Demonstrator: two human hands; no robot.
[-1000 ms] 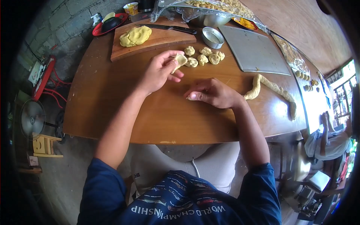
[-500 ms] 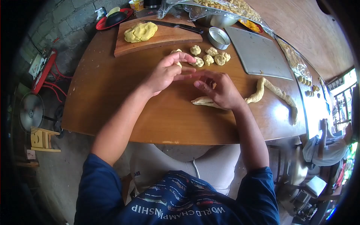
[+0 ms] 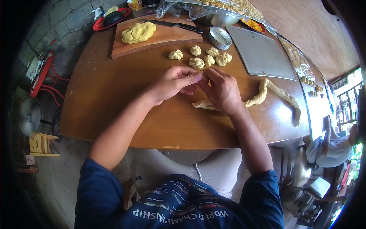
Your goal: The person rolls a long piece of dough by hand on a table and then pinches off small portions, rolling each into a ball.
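Observation:
My left hand (image 3: pixel 176 84) and my right hand (image 3: pixel 224 89) meet above the table, fingertips pinched together around a small piece of dough (image 3: pixel 205 77). Most of that piece is hidden by the fingers. A long, uneven rope of dough (image 3: pixel 262 95) lies on the table, passing beneath my right hand and wrist and bending away to the right. Just beyond my fingers sit several small dough lumps, among them one lump (image 3: pixel 175 54) apart on the left and another lump (image 3: pixel 196 62) closest to my hands.
On a wooden board (image 3: pixel 164 40) rest a large yellow dough mass (image 3: pixel 139 32) and a knife (image 3: pixel 173 25). A round metal tin (image 3: pixel 220 38) stands beside a flat grey tray (image 3: pixel 263 53). Plastic-covered trays line the far side. Another person (image 3: pixel 331 150) is at the far right.
My fingers have come together: the left hand, earlier raised with fingers spread around the dough piece, now pinches it with the right hand. The dough rope lies as before.

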